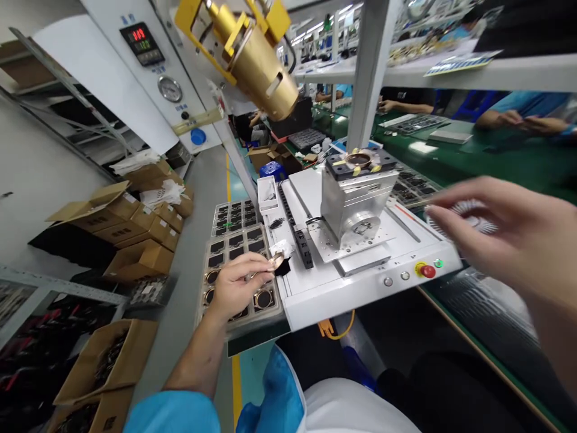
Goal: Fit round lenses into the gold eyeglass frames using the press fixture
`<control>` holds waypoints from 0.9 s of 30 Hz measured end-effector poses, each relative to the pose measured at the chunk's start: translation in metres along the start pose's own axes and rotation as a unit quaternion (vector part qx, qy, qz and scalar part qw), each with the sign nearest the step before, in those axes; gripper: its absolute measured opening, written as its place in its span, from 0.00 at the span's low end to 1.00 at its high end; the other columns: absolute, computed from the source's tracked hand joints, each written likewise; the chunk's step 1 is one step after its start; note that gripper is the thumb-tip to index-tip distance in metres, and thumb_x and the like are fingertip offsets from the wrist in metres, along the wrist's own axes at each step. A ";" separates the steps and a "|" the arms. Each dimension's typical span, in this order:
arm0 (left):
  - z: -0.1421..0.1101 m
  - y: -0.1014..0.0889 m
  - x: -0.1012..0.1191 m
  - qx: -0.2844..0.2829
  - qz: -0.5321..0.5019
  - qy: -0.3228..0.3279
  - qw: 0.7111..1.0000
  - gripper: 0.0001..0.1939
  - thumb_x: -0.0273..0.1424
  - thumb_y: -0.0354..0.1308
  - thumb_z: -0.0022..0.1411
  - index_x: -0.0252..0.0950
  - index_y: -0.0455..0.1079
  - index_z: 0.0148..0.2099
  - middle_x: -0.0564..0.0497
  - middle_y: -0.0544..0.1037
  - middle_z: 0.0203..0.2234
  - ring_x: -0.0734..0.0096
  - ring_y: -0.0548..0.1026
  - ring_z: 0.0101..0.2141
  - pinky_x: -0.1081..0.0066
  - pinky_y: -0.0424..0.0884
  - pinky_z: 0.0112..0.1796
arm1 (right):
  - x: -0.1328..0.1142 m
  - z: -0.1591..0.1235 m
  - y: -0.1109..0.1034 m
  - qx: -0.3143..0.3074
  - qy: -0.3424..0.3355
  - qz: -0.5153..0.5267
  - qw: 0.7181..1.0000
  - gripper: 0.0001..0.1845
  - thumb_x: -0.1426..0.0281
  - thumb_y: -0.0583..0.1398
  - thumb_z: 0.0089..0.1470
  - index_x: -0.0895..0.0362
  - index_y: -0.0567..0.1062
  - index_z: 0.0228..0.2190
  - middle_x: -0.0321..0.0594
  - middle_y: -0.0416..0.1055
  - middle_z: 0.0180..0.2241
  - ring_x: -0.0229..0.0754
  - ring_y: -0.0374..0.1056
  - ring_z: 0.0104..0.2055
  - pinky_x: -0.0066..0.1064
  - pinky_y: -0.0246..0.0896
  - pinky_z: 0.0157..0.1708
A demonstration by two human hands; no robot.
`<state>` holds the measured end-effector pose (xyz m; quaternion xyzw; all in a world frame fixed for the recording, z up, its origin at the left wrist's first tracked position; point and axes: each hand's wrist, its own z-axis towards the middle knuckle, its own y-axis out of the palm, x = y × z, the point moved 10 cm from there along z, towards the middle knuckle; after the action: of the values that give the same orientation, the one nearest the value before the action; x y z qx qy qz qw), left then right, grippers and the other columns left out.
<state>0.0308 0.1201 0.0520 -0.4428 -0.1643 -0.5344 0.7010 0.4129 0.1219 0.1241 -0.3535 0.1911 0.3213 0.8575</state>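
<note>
My left hand [241, 284] pinches a small gold-coloured metal ring [278, 260], much like a watch case, between thumb and fingertips. It is above the right edge of a clear plastic tray [276, 305] that holds rows of similar round gold parts and black squares. A black flap shows just beside the ring. My right hand [500, 231] is in the air at the right, smeared by motion; its thumb and forefinger curve toward each other, and I cannot make out anything between them. In front of me, a metal fixture block [356, 201] carries another gold ring [359, 159] in its black top plate.
Above the bench hangs a gold cylindrical press head [265, 78]. A red button [427, 271] and a lit green one sit on the machine's front edge. A white bin [267, 193] stands behind the tray. Cardboard boxes [148, 258] line the left floor; co-workers' hands [525, 120] show at back right.
</note>
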 end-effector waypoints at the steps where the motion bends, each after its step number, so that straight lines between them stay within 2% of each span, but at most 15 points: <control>1: 0.004 0.004 0.009 -0.003 0.001 0.020 1.000 0.04 0.33 0.70 0.61 0.42 0.84 0.39 0.46 0.85 0.34 0.63 0.83 0.34 0.65 0.83 0.37 | -0.017 0.020 0.011 -0.018 -0.070 0.010 0.997 0.09 0.58 0.67 0.56 0.50 0.81 0.33 0.45 0.78 0.36 0.46 0.73 0.34 0.37 0.70 0.32; 3: 0.010 0.010 0.019 -0.008 0.012 0.040 0.999 0.05 0.33 0.67 0.64 0.42 0.84 0.41 0.46 0.84 0.35 0.64 0.83 0.35 0.65 0.83 0.38 | -0.039 0.061 0.037 -0.053 -0.160 0.005 0.986 0.09 0.64 0.65 0.57 0.55 0.81 0.37 0.48 0.78 0.42 0.51 0.74 0.44 0.42 0.72 0.40; 5: 0.014 0.010 0.024 -0.006 0.028 0.051 0.998 0.06 0.32 0.65 0.66 0.42 0.83 0.42 0.45 0.84 0.37 0.63 0.83 0.38 0.63 0.83 0.40 | -0.045 0.099 0.066 -0.108 -0.192 -0.016 0.975 0.10 0.72 0.66 0.52 0.57 0.82 0.39 0.48 0.78 0.44 0.55 0.73 0.49 0.48 0.70 0.49; 8: 0.022 0.001 0.027 0.021 0.047 0.051 0.997 0.07 0.31 0.63 0.67 0.43 0.83 0.42 0.44 0.83 0.45 0.61 0.83 0.44 0.60 0.82 0.47 | -0.038 0.132 0.104 -0.240 -0.165 -0.019 0.956 0.14 0.77 0.67 0.47 0.55 0.84 0.38 0.40 0.80 0.38 0.52 0.76 0.42 0.46 0.72 0.46; 11: 0.042 -0.007 0.035 0.043 0.049 0.047 0.997 0.06 0.30 0.62 0.67 0.41 0.82 0.41 0.44 0.81 0.54 0.58 0.82 0.50 0.56 0.80 0.52 | -0.037 0.137 0.118 -0.336 -0.157 0.008 0.929 0.11 0.76 0.69 0.46 0.53 0.85 0.35 0.36 0.80 0.33 0.47 0.77 0.37 0.41 0.72 0.41; 13: 0.064 -0.003 0.049 0.042 0.065 0.069 0.995 0.06 0.32 0.62 0.67 0.40 0.81 0.40 0.44 0.82 0.53 0.56 0.82 0.51 0.54 0.79 0.53 | -0.040 0.137 0.114 -0.337 -0.162 0.028 0.927 0.10 0.75 0.70 0.45 0.53 0.85 0.33 0.35 0.81 0.33 0.47 0.77 0.37 0.40 0.72 0.42; 15: 0.094 0.010 0.070 0.036 0.100 0.107 0.989 0.07 0.33 0.62 0.66 0.40 0.81 0.37 0.44 0.84 0.50 0.56 0.82 0.50 0.53 0.79 0.53 | -0.041 0.138 0.106 -0.298 -0.156 0.060 0.940 0.09 0.73 0.71 0.45 0.54 0.84 0.33 0.37 0.81 0.34 0.47 0.77 0.38 0.40 0.73 0.44; 17: 0.127 0.034 0.091 0.022 0.141 0.146 0.979 0.07 0.33 0.62 0.65 0.39 0.80 0.35 0.45 0.85 0.49 0.56 0.83 0.49 0.54 0.78 0.53 | -0.037 0.140 0.092 -0.227 -0.135 0.119 0.957 0.09 0.69 0.70 0.47 0.56 0.83 0.34 0.40 0.81 0.35 0.46 0.77 0.39 0.41 0.73 0.46; 20: 0.177 0.085 0.111 -0.036 0.198 0.174 0.964 0.08 0.28 0.60 0.64 0.38 0.80 0.34 0.47 0.86 0.43 0.57 0.83 0.46 0.58 0.78 0.51 | -0.021 0.133 0.067 -0.122 -0.079 0.216 0.966 0.16 0.63 0.71 0.48 0.59 0.80 0.38 0.44 0.81 0.38 0.46 0.77 0.38 0.41 0.76 0.45; 23: 0.212 0.132 0.110 -0.117 0.268 0.142 0.946 0.09 0.25 0.58 0.61 0.37 0.80 0.32 0.47 0.85 0.31 0.58 0.83 0.37 0.62 0.78 0.44 | -0.007 0.111 0.041 -0.077 -0.045 0.240 0.967 0.21 0.59 0.72 0.47 0.59 0.79 0.39 0.46 0.81 0.39 0.47 0.77 0.38 0.43 0.77 0.44; 25: 0.220 0.145 0.106 -0.130 0.291 0.117 0.941 0.10 0.25 0.57 0.61 0.36 0.79 0.31 0.45 0.84 0.28 0.57 0.82 0.33 0.62 0.77 0.40 | 0.001 0.088 0.020 -0.060 -0.027 0.248 0.967 0.22 0.58 0.73 0.48 0.58 0.79 0.40 0.47 0.81 0.41 0.48 0.78 0.40 0.44 0.77 0.47; 27: 0.216 0.148 0.102 -0.130 0.291 0.109 0.942 0.10 0.25 0.55 0.62 0.36 0.78 0.32 0.44 0.83 0.29 0.57 0.81 0.33 0.62 0.77 0.39 | 0.016 0.058 -0.002 -0.046 0.007 0.252 0.967 0.22 0.57 0.73 0.50 0.56 0.80 0.42 0.48 0.81 0.43 0.50 0.78 0.43 0.44 0.77 0.48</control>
<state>0.2538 0.2361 0.1770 -0.4972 0.1201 -0.3687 0.7761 0.4314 0.1694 0.1553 -0.3353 0.2650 0.5330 0.7302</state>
